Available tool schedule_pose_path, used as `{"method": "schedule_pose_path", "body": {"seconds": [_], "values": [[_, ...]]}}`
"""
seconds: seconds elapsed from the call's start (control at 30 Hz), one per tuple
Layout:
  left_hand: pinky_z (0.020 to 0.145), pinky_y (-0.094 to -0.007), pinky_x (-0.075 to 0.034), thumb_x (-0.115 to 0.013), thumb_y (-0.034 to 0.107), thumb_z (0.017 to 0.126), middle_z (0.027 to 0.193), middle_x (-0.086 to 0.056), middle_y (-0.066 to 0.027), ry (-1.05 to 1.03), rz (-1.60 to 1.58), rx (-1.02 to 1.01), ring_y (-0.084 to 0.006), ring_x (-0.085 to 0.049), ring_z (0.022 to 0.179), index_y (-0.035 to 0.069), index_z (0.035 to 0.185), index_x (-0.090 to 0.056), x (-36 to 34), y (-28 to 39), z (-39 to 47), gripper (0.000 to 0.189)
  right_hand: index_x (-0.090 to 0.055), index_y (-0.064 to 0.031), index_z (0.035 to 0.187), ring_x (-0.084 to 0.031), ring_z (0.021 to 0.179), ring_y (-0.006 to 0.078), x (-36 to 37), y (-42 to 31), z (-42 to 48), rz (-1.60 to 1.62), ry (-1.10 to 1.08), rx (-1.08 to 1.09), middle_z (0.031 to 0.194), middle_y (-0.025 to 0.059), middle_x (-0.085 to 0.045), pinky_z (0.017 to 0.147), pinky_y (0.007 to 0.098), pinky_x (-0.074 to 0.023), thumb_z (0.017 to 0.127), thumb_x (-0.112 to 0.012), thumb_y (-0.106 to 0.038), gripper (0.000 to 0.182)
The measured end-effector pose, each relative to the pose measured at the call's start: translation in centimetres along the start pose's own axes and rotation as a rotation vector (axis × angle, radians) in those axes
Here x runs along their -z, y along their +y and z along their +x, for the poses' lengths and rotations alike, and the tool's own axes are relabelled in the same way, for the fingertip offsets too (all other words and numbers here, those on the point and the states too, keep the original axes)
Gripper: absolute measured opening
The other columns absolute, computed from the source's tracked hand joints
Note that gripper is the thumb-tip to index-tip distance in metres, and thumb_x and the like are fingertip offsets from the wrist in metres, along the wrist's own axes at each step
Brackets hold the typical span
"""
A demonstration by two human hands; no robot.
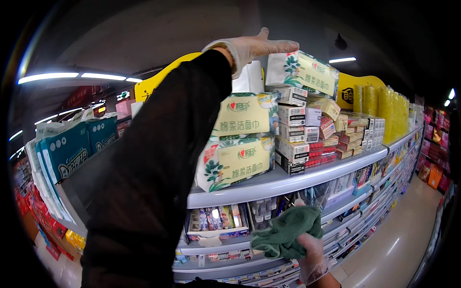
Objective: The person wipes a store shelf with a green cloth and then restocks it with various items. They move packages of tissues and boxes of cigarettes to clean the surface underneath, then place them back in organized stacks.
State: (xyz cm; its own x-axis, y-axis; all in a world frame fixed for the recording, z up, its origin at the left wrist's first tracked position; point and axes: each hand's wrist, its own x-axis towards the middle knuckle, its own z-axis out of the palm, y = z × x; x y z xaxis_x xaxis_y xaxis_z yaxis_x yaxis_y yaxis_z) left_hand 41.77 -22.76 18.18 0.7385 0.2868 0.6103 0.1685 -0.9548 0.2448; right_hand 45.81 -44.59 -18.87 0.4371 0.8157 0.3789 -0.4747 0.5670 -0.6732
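Note:
My left hand (255,47), in a clear disposable glove, reaches up across the view at the end of a black sleeve. Its fingers stretch over the top corner of a soft pack of cotton facial tissues (318,75), and nothing is held in it. I cannot tell how firmly it touches the pack. Small boxes (292,116) are stacked under that pack. Two similar tissue packs (242,115) lie one on the other to the left. Low in front of the shelves, my gloved right hand (312,252) grips a crumpled green cloth (290,232).
The top shelf's rounded front edge (288,183) runs away to the right. Yellow rolls (385,115) stand farther along it. Lower shelves hold small goods, including an open display box (218,221). At left are teal packages (66,151). A tiled aisle (392,241) lies right.

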Motion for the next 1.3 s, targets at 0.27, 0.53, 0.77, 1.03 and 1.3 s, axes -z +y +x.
{"method": "schedule_pose_path", "body": {"seconds": [0.27,0.53,0.77,1.03,1.3], "values": [[0.099,-0.0502,-0.040,-0.080,0.067,0.065,0.140,-0.045,-0.0291,0.086,-0.407,0.226,-0.0390,-0.052,0.123,0.006,0.156,0.000,-4.1,-1.9,3.9,0.136,-0.042,-0.0018,0.146,-0.063,0.112,0.0301,3.0,-0.6,-1.8,0.029,0.182,0.072,0.125,0.0139,-0.062,0.101,0.0452,-0.0495,0.064,-0.083,-0.016,0.092],[0.071,-0.0406,-0.064,-0.081,0.001,0.075,0.127,-0.050,-0.0329,0.121,-1.131,0.050,-0.0337,-0.071,0.093,0.010,0.154,0.018,-6.4,-1.1,3.5,0.127,-0.040,0.0000,0.147,-0.064,0.111,0.0314,3.6,-0.1,-0.7,0.030,0.131,0.123,0.124,0.0157,-0.062,0.100,0.0452,-0.0497,0.066,-0.084,-0.016,0.093],[0.085,-0.0421,-0.057,-0.070,0.020,0.087,0.128,-0.057,-0.0223,0.238,-1.008,-0.267,-0.0298,-0.068,0.103,0.006,0.141,-0.030,-2.4,5.4,1.8,0.068,-0.040,0.0010,0.146,-0.064,0.110,0.0298,4.5,1.4,0.5,0.008,0.118,0.128,0.123,0.0151,-0.063,0.099,0.0432,-0.0505,0.067,-0.084,-0.015,0.092],[0.084,-0.0248,-0.053,-0.065,0.032,0.095,0.106,-0.071,-0.0029,0.282,-0.643,-0.443,-0.0097,-0.068,0.097,0.008,0.118,-0.062,13.6,-4.5,-7.3,0.033,-0.039,0.0014,0.146,-0.064,0.107,0.0262,4.3,2.8,2.3,-0.034,0.068,0.136,0.122,0.0143,-0.063,0.098,0.0406,-0.0509,0.068,-0.084,-0.015,0.092],[0.096,-0.0280,-0.054,-0.078,0.039,0.084,0.120,-0.066,-0.0138,0.714,-0.500,0.163,-0.0194,-0.072,0.097,0.005,0.137,-0.050,17.3,-18.0,-28.5,0.069,-0.036,-0.0002,0.149,-0.063,0.110,0.0282,5.2,4.7,3.0,-0.187,-0.034,0.038,0.131,0.0161,-0.058,0.098,0.0419,-0.0502,0.083,-0.070,-0.026,0.079]]}}
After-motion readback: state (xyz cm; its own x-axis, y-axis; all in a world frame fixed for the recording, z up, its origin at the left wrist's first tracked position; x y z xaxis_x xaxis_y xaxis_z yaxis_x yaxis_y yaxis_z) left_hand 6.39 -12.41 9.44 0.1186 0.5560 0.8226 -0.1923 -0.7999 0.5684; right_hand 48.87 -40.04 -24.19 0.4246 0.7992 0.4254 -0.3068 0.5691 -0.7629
